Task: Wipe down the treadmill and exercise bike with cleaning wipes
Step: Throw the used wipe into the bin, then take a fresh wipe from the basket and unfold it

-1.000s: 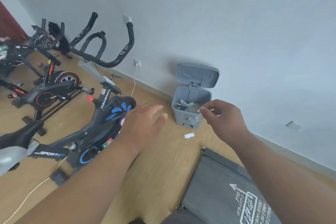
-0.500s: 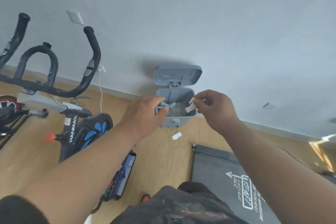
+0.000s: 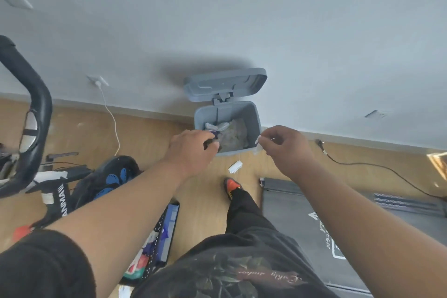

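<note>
The black exercise bike with blue flywheel stands at left. The left hand, fingers curled round a small dark item, hovers at the near rim of the open grey plastic bin. The right hand pinches a small white wipe scrap at its fingertips, just outside the bin's right edge. Move it over the opening before release; another white scrap lies on the floor. The dark treadmill deck lies at right.
</note>
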